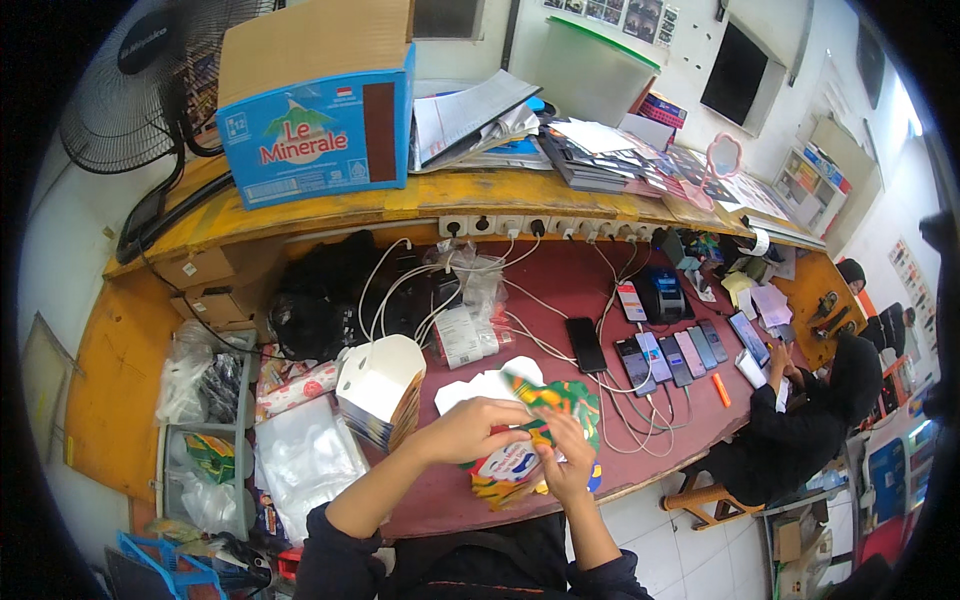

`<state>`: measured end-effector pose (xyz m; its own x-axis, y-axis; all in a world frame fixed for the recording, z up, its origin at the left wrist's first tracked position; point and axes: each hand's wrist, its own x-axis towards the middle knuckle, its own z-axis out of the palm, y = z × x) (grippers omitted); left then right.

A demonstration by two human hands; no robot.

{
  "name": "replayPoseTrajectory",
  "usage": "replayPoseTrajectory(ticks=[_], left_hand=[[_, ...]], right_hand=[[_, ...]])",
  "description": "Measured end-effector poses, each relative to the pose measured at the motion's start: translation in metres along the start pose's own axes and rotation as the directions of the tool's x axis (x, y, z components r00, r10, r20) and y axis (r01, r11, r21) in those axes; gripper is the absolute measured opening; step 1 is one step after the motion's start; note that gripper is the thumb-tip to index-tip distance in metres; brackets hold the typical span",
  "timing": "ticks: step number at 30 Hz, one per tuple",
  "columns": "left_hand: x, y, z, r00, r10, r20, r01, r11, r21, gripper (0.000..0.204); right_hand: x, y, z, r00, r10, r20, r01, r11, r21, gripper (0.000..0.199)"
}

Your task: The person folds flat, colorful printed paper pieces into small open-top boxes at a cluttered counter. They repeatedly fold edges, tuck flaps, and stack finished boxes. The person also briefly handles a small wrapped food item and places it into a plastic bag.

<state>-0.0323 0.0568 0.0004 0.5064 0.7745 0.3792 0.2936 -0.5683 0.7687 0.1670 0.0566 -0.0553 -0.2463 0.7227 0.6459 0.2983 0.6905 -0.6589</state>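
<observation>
In front of me at the desk's near edge is a folding paper box (507,468) with a green, yellow and red pattern. My left hand (478,428) grips its upper left edge with fingers bent and pressed together. My right hand (567,452) pinches the box's right side, thumb toward the middle. A green patterned flap beside my fingers is blurred. Behind my left hand a white cardboard piece (460,392) lies on the desk; whether it joins the box is unclear. To the left stands a stack of nested paper boxes (380,385), white inside.
Clear plastic bags (305,465) lie left of the stack, beside grey bins (247,455). Several phones (585,345) and white cables cover the desk's right part. A person (800,420) sits at the right end. A blue carton (320,130) stands on the shelf above.
</observation>
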Motion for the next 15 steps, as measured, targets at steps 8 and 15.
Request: replayPoseTrajectory(ticks=[8,15], left_hand=[[-0.030,0.005,0.009,0.772,-0.630,0.087,0.312,0.256,-0.915,0.048],[-0.025,0.016,0.029,0.696,-0.702,0.149,0.235,0.027,-0.972,0.036]], right_hand=[[0.013,-0.024,-0.009,0.989,-0.105,-0.107,0.118,0.986,0.114,0.016],[0.007,-0.038,-0.007,0.997,0.046,-0.056,-0.042,0.996,0.084,0.015]])
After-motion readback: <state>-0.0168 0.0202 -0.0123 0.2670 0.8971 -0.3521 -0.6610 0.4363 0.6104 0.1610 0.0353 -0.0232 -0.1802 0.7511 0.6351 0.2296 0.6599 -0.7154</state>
